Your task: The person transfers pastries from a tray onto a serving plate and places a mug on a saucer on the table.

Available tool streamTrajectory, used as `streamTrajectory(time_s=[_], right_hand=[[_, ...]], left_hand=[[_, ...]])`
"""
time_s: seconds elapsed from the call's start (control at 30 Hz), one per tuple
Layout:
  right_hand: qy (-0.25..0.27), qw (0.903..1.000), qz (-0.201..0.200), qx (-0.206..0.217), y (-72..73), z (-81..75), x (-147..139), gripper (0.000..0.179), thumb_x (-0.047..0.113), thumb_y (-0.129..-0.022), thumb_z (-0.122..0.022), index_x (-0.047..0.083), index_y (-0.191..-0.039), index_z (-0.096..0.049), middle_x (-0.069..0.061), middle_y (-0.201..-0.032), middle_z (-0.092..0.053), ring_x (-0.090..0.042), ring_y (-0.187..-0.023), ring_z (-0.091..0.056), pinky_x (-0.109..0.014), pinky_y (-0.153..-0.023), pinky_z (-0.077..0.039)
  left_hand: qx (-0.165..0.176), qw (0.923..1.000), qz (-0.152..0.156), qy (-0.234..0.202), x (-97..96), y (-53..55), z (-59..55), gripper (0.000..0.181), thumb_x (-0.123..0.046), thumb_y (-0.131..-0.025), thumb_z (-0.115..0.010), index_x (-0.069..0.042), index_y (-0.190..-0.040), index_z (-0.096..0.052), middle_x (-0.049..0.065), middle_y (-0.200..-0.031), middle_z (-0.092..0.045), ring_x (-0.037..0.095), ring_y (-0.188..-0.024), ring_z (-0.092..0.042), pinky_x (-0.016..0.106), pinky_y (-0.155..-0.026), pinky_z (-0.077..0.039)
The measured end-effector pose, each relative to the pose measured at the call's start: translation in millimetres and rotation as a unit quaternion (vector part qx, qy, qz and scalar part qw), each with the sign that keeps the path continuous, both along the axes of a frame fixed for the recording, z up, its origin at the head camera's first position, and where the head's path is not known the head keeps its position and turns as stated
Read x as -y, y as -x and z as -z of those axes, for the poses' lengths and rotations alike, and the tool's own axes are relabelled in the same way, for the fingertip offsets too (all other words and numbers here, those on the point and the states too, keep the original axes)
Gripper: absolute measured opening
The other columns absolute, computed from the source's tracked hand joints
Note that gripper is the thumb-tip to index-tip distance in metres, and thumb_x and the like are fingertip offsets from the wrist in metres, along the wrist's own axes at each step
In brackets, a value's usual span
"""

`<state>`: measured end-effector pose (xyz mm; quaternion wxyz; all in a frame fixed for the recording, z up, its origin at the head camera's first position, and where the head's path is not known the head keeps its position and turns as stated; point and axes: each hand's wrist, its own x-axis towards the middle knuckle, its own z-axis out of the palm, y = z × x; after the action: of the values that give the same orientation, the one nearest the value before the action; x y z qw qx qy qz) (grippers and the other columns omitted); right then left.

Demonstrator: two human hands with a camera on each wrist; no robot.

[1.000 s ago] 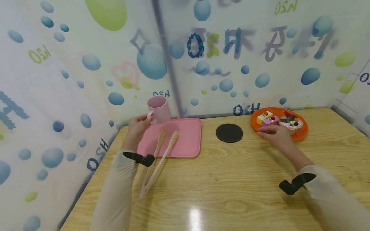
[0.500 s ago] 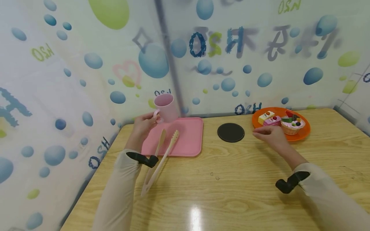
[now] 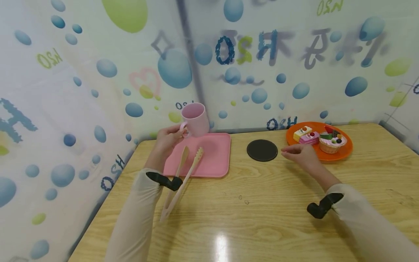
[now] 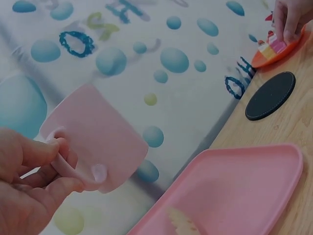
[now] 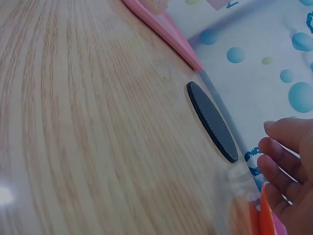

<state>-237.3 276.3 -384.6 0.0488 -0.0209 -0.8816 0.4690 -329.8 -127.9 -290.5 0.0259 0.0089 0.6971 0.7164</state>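
Observation:
My left hand (image 3: 168, 140) grips a pink mug (image 3: 197, 122) by its handle, holding it up above the back of a pink tray (image 3: 214, 156). In the left wrist view the thumb and fingers pinch the mug's handle (image 4: 73, 169), and the mug tilts. My right hand (image 3: 302, 154) holds nothing; its fingers are loosely bent in the air between a round black coaster (image 3: 262, 150) and an orange plate (image 3: 343, 153). The right wrist view has the fingers (image 5: 279, 161) apart from the thumb, with the coaster (image 5: 212, 122) beyond them.
Pale tongs (image 3: 183, 182) lie with their tips over the tray and their joined end on the wooden table (image 3: 248, 225). On the plate sit toy cake slices (image 3: 308, 138) and a fruit-topped cupcake (image 3: 331, 142). A patterned curtain (image 3: 248, 72) rises behind the table's back edge.
My left hand has carried the mug to the right and slightly up. My right hand has drawn left, away from the plate and towards the coaster.

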Motion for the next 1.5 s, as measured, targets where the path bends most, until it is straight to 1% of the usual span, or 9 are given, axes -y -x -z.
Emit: streamTrajectory(time_s=[0.2, 0.33, 0.43, 0.57, 0.63, 0.8, 1.03, 1.27, 1.5], right_hand=[[0.01, 0.9998, -0.003, 0.017, 2.4, -0.6, 7.0, 0.036, 0.022, -0.089, -0.06, -0.003, -0.115, -0.061, -0.021, -0.112, -0.059, -0.031, -0.098, -0.052, -0.021, -0.073, -0.044], [0.011, 0.9997, -0.006, 0.021, 3.9, 2.1, 10.3, 0.034, 0.021, -0.09, -0.06, -0.003, -0.114, -0.062, -0.021, -0.112, -0.06, -0.03, -0.099, -0.052, -0.022, -0.075, -0.044], [0.004, 0.9999, -0.01, 0.012, 5.7, 5.0, 12.1, 0.033, 0.021, -0.089, -0.061, -0.004, -0.112, -0.063, -0.02, -0.109, -0.061, -0.03, -0.096, -0.053, -0.021, -0.074, -0.044], [0.002, 0.9999, -0.012, 0.012, 8.8, 7.6, 13.0, 0.033, 0.02, -0.089, -0.061, -0.004, -0.112, -0.063, -0.021, -0.108, -0.061, -0.03, -0.095, -0.054, -0.022, -0.075, -0.044], [0.004, 0.9998, -0.01, 0.019, 10.7, 8.8, 13.4, 0.032, 0.02, -0.089, -0.061, -0.003, -0.112, -0.063, -0.021, -0.109, -0.06, -0.03, -0.096, -0.053, -0.024, -0.076, -0.045], [-0.003, 0.9997, -0.008, 0.023, 15.2, 13.2, 14.7, 0.032, 0.019, -0.089, -0.061, -0.003, -0.112, -0.063, -0.021, -0.111, -0.06, -0.03, -0.098, -0.052, -0.03, -0.081, -0.045], [-0.011, 0.9996, 0.006, 0.024, 19.6, 17.4, 16.6, 0.031, 0.018, -0.089, -0.061, -0.003, -0.112, -0.063, -0.022, -0.111, -0.059, -0.032, -0.098, -0.052, -0.038, -0.084, -0.044], [-0.009, 0.9996, 0.008, 0.027, 22.2, 17.7, 16.8, 0.031, 0.018, -0.09, -0.06, -0.004, -0.111, -0.063, -0.023, -0.11, -0.059, -0.034, -0.099, -0.051, -0.041, -0.087, -0.043], [-0.006, 0.999, 0.017, 0.041, 24.4, 17.1, 18.5, 0.032, 0.018, -0.09, -0.058, -0.004, -0.113, -0.061, -0.025, -0.113, -0.057, -0.036, -0.103, -0.049, -0.044, -0.09, -0.04]], left_hand=[[0.002, 0.9997, 0.019, -0.017, -7.1, -3.6, -0.1, 0.037, 0.0, -0.09, -0.053, 0.01, -0.126, -0.049, 0.001, -0.082, -0.064, 0.01, -0.081, -0.06, 0.026, -0.084, -0.045], [-0.003, 0.9997, 0.022, -0.005, -13.0, -6.3, 1.7, 0.035, 0.0, -0.09, -0.053, 0.01, -0.124, -0.051, 0.0, -0.078, -0.063, 0.01, -0.079, -0.059, 0.023, -0.079, -0.046], [-0.01, 0.9995, 0.031, 0.005, -17.0, -9.1, 3.0, 0.035, -0.001, -0.091, -0.053, 0.01, -0.124, -0.051, 0.002, -0.081, -0.063, 0.013, -0.083, -0.059, 0.026, -0.083, -0.046], [-0.012, 0.9991, 0.04, 0.009, -22.4, -10.3, 4.7, 0.034, -0.002, -0.091, -0.053, 0.009, -0.123, -0.052, 0.006, -0.088, -0.063, 0.017, -0.089, -0.058, 0.03, -0.088, -0.044], [-0.013, 0.9988, 0.043, 0.019, -24.7, -10.8, 5.6, 0.034, -0.003, -0.091, -0.054, 0.008, -0.123, -0.053, 0.008, -0.093, -0.065, 0.018, -0.091, -0.058, 0.028, -0.085, -0.045], [-0.013, 0.9985, 0.046, 0.028, -30.7, -13.5, 9.4, 0.033, -0.003, -0.091, -0.054, 0.007, -0.122, -0.054, 0.018, -0.108, -0.062, 0.024, -0.101, -0.056, 0.031, -0.088, -0.044], [-0.001, 0.9985, 0.055, 0.007, -39.3, -17.8, 13.7, 0.033, -0.002, -0.091, -0.053, 0.008, -0.122, -0.054, 0.004, -0.088, -0.062, 0.017, -0.092, -0.056, 0.03, -0.088, -0.044], [0.012, 0.9981, 0.06, 0.002, -47.2, -20.0, 11.2, 0.032, -0.003, -0.09, -0.055, 0.005, -0.122, -0.056, 0.009, -0.098, -0.063, 0.016, -0.092, -0.057, 0.025, -0.081, -0.047], [0.019, 0.9973, 0.071, 0.0, -56.5, -24.5, 11.1, 0.031, -0.002, -0.09, -0.056, 0.006, -0.12, -0.057, 0.011, -0.1, -0.064, 0.016, -0.094, -0.057, 0.028, -0.084, -0.046]])
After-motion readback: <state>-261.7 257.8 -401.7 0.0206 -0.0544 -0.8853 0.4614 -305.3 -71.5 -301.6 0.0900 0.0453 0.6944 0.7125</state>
